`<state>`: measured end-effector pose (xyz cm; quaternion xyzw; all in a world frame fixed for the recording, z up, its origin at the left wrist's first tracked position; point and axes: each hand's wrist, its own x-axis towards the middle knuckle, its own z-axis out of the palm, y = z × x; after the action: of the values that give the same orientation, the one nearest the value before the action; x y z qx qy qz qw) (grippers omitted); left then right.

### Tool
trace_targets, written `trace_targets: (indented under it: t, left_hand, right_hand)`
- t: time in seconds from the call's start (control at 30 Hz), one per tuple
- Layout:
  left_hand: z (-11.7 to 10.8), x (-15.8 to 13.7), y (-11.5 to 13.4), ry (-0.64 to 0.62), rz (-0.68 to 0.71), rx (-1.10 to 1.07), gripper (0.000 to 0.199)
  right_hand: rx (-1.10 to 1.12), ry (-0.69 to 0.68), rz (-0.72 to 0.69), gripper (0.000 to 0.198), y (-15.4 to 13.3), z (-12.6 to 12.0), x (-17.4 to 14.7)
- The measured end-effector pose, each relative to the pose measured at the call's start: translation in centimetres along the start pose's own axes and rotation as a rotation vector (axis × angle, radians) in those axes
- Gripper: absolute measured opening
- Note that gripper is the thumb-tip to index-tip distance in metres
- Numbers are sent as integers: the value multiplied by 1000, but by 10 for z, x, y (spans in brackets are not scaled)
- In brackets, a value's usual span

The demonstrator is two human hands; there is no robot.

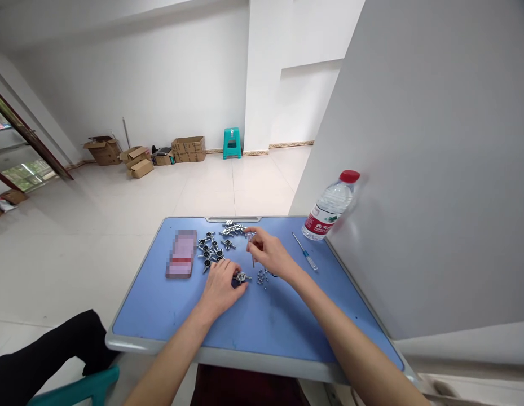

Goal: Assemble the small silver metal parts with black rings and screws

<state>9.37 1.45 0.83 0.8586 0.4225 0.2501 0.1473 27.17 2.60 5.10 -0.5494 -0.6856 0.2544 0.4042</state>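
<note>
On the blue desktop my left hand (221, 286) is closed around a small metal fitting (241, 277) with a bolt sticking out to the right. My right hand (268, 252), just above and right of it, pinches a thin tool with a slender metal shaft (253, 261) pointing down; its handle is mostly hidden by the fingers. Beyond my left hand lie several fittings with black round centres (207, 254). A pile of shiny metal pieces (233, 228) sits at the far edge. Several tiny round metal parts (262, 277) are scattered below my right hand.
A screwdriver with a blue and clear handle (306, 254) lies at the right. A water bottle with a red cap (327, 208) leans against the grey panel (435, 169). A blurred pinkish rectangle (182, 254) is at the left. Cardboard boxes (188, 149) and a green stool (232, 143) stand by the wall.
</note>
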Motion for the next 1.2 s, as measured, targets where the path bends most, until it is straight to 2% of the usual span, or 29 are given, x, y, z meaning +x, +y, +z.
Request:
trace_targets:
  t: [0.1, 0.2, 0.37, 0.57, 0.87, 1.2]
  left_hand:
    - [-1, 0, 0, -8, -19, 31, 12]
    - [0, 1, -1, -21, -24, 52, 11]
    - [3, 3, -4, -33, -24, 49, 10]
    - [3, 3, -3, -20, -31, 29, 12]
    - [2, 3, -1, -44, -43, 59, 14]
    - [5, 3, -3, -30, -34, 81, 15]
  right_hand:
    - [268, -20, 45, 32, -1, -2, -12]
    - [342, -12, 20, 27, 2, 7, -18]
    - [240, -39, -108, 24, 4, 15, -20]
    - [114, -90, -159, 24, 4, 14, -22]
    - [48, -67, -160, 24, 5, 13, -21]
    - [-25, -117, -315, 26, 1, 9, -25]
